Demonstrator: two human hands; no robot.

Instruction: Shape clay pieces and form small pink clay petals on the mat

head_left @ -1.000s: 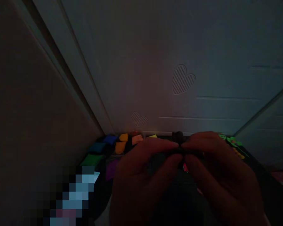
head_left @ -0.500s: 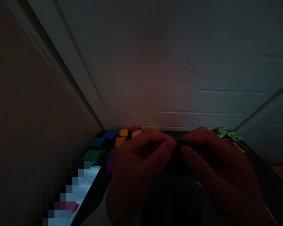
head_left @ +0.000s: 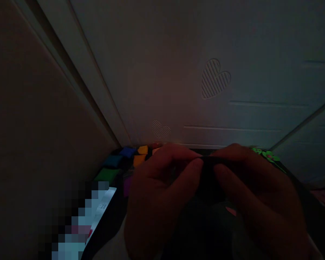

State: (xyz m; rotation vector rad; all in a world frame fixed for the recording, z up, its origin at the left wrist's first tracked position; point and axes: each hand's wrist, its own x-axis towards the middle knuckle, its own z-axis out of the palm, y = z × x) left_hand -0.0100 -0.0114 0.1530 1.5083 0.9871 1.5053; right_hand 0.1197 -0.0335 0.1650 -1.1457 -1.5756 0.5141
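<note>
both left hand (head_left: 155, 196) and right hand (head_left: 268, 198) pinch a dark piece (head_left: 209, 177); a lit screen (head_left: 100, 211) shows unreadable text.

No readable text, small marks (head_left: 102, 206) on the bright screen (head_left: 95, 217) too blurred to make out

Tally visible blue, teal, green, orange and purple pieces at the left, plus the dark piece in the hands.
Blue piece: 1
Teal piece: 1
Green piece: 1
Orange pieces: 2
Purple piece, partly hidden: 1
Dark piece between left hand and right hand: 1
Total: 7
</note>
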